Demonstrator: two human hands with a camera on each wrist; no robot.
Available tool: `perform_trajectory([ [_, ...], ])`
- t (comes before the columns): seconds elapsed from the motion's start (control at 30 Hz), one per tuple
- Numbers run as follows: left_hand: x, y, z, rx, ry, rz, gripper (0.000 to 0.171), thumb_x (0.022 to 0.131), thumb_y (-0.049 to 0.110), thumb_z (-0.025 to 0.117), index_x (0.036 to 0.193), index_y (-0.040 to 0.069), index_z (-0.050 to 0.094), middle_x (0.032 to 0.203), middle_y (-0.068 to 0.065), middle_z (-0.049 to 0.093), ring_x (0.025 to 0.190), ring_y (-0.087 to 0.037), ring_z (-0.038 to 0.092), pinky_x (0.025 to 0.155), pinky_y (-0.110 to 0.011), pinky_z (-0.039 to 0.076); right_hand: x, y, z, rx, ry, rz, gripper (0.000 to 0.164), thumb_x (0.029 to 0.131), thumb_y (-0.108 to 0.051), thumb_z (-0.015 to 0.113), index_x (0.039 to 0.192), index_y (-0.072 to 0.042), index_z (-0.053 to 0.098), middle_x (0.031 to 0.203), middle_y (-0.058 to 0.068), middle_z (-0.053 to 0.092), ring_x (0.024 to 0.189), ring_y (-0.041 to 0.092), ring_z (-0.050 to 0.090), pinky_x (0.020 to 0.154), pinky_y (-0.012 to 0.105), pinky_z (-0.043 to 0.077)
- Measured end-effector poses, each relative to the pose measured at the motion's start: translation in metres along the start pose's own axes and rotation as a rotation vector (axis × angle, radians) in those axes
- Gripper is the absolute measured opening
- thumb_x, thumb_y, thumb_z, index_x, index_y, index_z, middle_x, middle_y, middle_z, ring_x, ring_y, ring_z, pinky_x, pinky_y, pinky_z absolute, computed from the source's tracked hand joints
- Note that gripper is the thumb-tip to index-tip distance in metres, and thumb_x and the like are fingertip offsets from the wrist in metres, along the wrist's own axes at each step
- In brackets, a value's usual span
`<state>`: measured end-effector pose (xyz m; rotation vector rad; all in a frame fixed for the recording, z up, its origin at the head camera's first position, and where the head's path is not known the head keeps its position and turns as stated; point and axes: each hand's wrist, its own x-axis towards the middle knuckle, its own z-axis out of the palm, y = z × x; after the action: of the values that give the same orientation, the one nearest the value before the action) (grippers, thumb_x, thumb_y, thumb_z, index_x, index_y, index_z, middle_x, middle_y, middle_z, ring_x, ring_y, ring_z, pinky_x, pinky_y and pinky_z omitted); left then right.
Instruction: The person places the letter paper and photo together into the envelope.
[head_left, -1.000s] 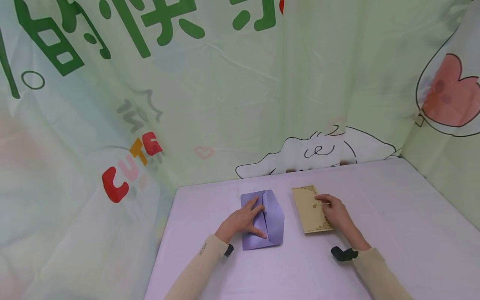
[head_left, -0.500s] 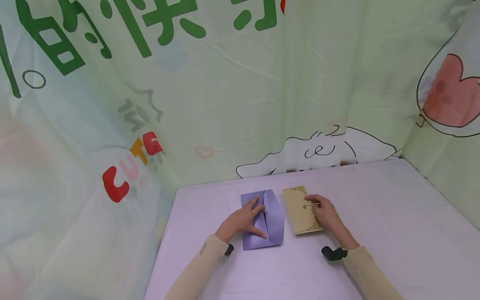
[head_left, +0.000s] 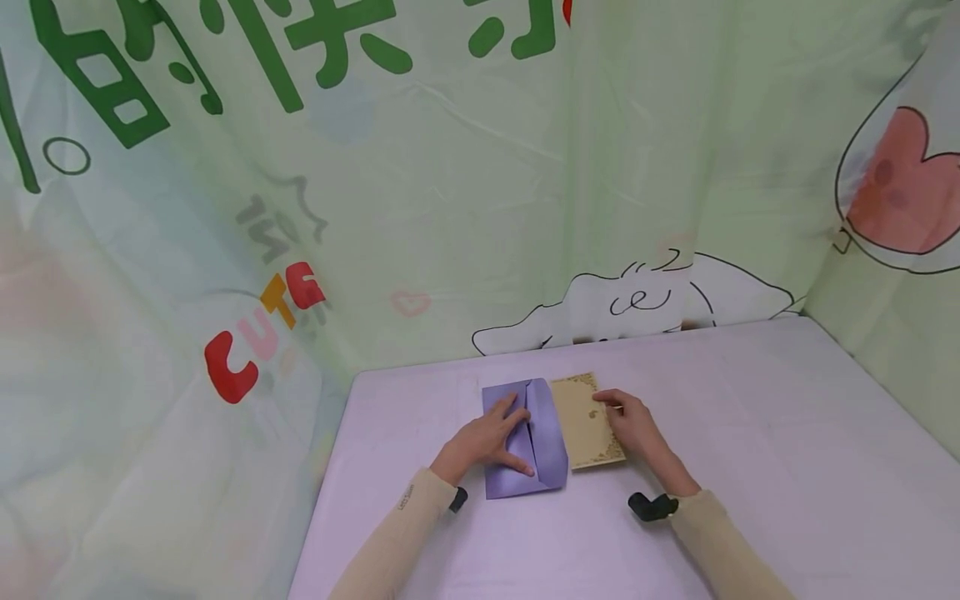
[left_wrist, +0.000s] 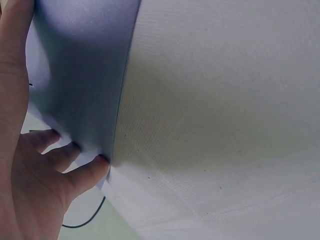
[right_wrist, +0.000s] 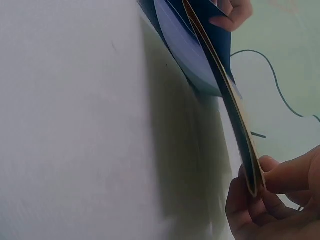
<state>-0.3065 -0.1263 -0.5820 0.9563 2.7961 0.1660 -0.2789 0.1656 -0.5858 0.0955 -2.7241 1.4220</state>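
A purple envelope (head_left: 550, 433) lies on the table with its flap side up and the flap to the right. My left hand (head_left: 483, 437) rests on it, thumb and fingers spread; the left wrist view shows the fingers (left_wrist: 90, 172) at the envelope's edge. My right hand (head_left: 637, 429) pinches a folded cream card (head_left: 581, 421) with gold corner patterns by its right edge. The right wrist view shows the card (right_wrist: 245, 135) between thumb and fingers, held edge-on. Its left side is right by the envelope's flap (right_wrist: 187, 55); whether it lies inside cannot be told.
A pale lilac cloth covers the table (head_left: 787, 433). A printed curtain (head_left: 450, 208) hangs along the back and the left side. Each wrist carries a black camera mount, such as the right mount (head_left: 651, 507).
My right hand has moved left with the card, bringing it from apart to right against the envelope's flap side. The flap's right edge looks slightly lifted. My left hand has stayed in place.
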Motion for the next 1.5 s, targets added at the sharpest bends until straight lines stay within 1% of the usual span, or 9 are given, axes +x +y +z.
perform_trajectory([
  [0.27,0.002,0.0,0.001,0.018,-0.004,-0.009,0.095,0.067,0.078,0.073,0.143,0.032,0.039,0.168,-0.013,0.016,0.151,-0.029,0.032,0.105,-0.045,0.05,0.003,-0.004,0.009,0.005,-0.002,-0.02,0.034,0.099,0.002,0.043,0.127,0.002,0.064,0.125,0.026,0.064,0.106,0.033,0.061,0.082,0.038,0.049],
  [0.37,0.002,0.001,-0.001,0.019,0.001,-0.011,0.095,0.067,0.077,0.074,0.143,0.032,0.04,0.168,-0.013,0.018,0.151,-0.029,0.032,0.105,-0.045,0.049,0.004,-0.006,0.011,0.013,-0.006,-0.025,0.033,0.099,0.002,0.044,0.126,0.002,0.064,0.125,0.026,0.065,0.103,0.032,0.063,0.081,0.037,0.05],
  [0.53,0.001,0.003,-0.005,0.028,0.006,-0.013,0.095,0.067,0.077,0.075,0.143,0.031,0.041,0.167,-0.014,0.021,0.15,-0.029,0.033,0.105,-0.045,0.05,0.002,-0.013,0.016,0.033,-0.038,-0.019,0.032,0.101,0.001,0.045,0.127,0.002,0.063,0.123,0.026,0.064,0.101,0.031,0.064,0.078,0.035,0.051],
  [0.9,0.001,0.004,-0.007,0.021,-0.017,-0.024,0.094,0.068,0.077,0.074,0.144,0.031,0.041,0.168,-0.013,0.018,0.152,-0.029,0.031,0.106,-0.045,0.048,0.001,-0.023,0.028,0.02,-0.072,-0.03,0.032,0.101,0.001,0.045,0.128,0.002,0.062,0.124,0.025,0.064,0.1,0.03,0.065,0.082,0.039,0.052],
  [1.23,0.001,0.003,-0.005,0.022,-0.018,-0.025,0.098,0.068,0.078,0.073,0.147,0.029,0.039,0.168,-0.013,0.017,0.151,-0.029,0.032,0.105,-0.044,0.05,0.001,-0.03,0.038,0.018,-0.094,-0.046,0.031,0.1,0.001,0.046,0.126,0.002,0.063,0.122,0.025,0.065,0.098,0.029,0.066,0.08,0.037,0.053],
  [1.5,0.002,0.002,0.0,0.028,-0.027,-0.037,0.099,0.067,0.08,0.072,0.146,0.031,0.039,0.169,-0.011,0.016,0.152,-0.027,0.031,0.108,-0.042,0.048,0.003,-0.035,0.05,0.025,-0.111,-0.045,0.03,0.099,0.002,0.048,0.124,0.002,0.065,0.12,0.023,0.066,0.096,0.027,0.067,0.079,0.037,0.054],
])
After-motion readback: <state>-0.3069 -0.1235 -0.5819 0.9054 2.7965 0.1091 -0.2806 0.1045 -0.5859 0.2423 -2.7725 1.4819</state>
